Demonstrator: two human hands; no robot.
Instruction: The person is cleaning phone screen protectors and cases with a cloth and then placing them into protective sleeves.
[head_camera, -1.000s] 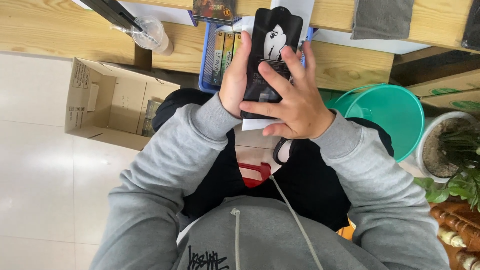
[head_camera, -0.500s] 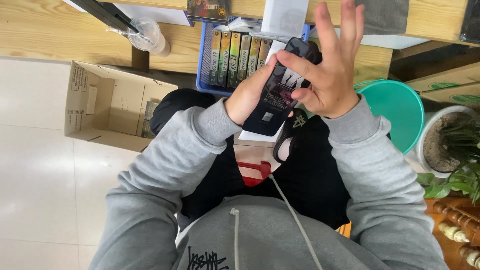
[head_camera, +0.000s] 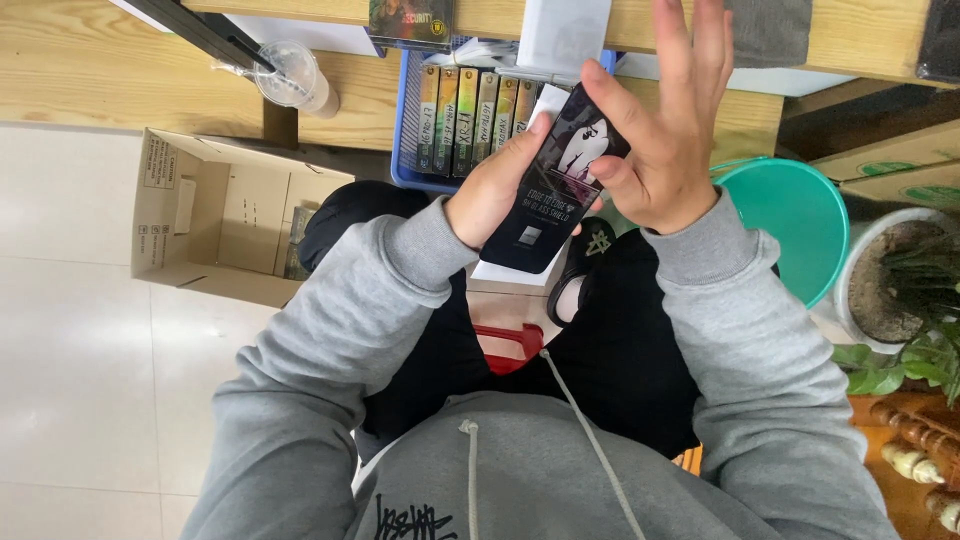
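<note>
A flat black package (head_camera: 553, 195) with a pale figure printed on it is tilted above the person's lap, just in front of the wooden tabletop's (head_camera: 110, 70) near edge. The left hand (head_camera: 490, 190) has its grip closed around the package's left side. The right hand (head_camera: 668, 140) touches the right edge with its thumb, fingers spread wide and upright. Behind, a blue basket (head_camera: 405, 150) of upright boxes. A cardboard box (head_camera: 215, 215) sits on the floor left; a teal bucket (head_camera: 795, 215) right.
</note>
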